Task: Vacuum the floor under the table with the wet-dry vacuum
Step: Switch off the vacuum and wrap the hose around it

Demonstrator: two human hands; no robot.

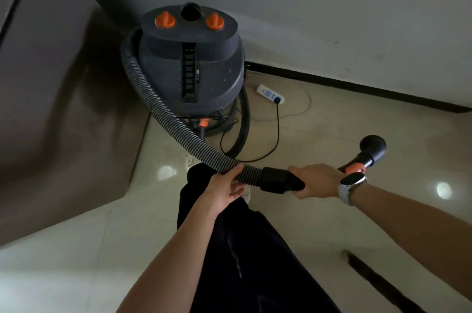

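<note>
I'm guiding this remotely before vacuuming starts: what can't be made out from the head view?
- Nozzle mouth: faces away, its opening unseen.
- Handle under the right hand: covered by the fingers.
- Vacuum base and wheels: hidden by its own body.
- Power strip switch: too small.
- Hose start: behind the vacuum.
- Table: not in view.

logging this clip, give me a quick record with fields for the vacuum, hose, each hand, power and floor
vacuum: dark grey drum with two orange knobs, standing near the wall
hose: ribbed hose curves from the vacuum's left side to the hands
left hand: left hand grips the ribbed hose
right hand: right hand grips the black handle, round nozzle raised off the floor
power: black cord plugged into white power strip
floor: glossy pale tiles
</note>
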